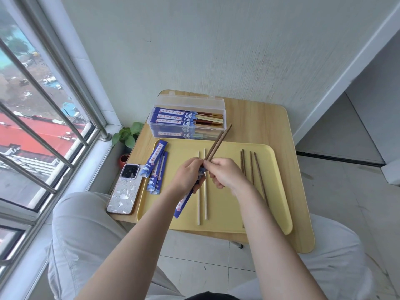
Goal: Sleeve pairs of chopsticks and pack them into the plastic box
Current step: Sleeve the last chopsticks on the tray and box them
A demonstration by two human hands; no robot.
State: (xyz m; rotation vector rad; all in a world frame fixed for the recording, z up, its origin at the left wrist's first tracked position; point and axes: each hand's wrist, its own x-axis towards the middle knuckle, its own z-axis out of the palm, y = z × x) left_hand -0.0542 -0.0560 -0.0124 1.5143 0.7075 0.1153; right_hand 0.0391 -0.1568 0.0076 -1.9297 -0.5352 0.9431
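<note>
At the bottom of the frame, two knees in pale grey trousers [82, 245] are seen, with both bare forearms reaching up toward the centre. The left hand [187, 176] is closed around a blue printed paper sleeve [184, 201], whose free end slants down to lower left over the tray. The right hand [225, 173] is pinched on a pair of dark brown wooden chopsticks [218, 142], which are angled toward upper right with the near ends at the mouth of the sleeve; how far they are inserted cannot be told. Beneath the hands, a smooth pale yellow tray [233, 221] with rounded corners is laid on a light wood-grain table [259, 122]. On the tray, two slim pale chopsticks [201, 204] lie side by side at centre, several dark chopsticks [257, 169] lie at right, and a small stack of empty blue sleeves [156, 167] lies at left. A phone [126, 188] in a patterned silvery case rests beside the tray's left edge. Beyond the tray, a clear rectangular plastic box [188, 118] with its lid raised holds sleeved pairs in a row. A green plant [127, 134] is seen left of the table, against a barred window at the left and a plain white wall behind.
</note>
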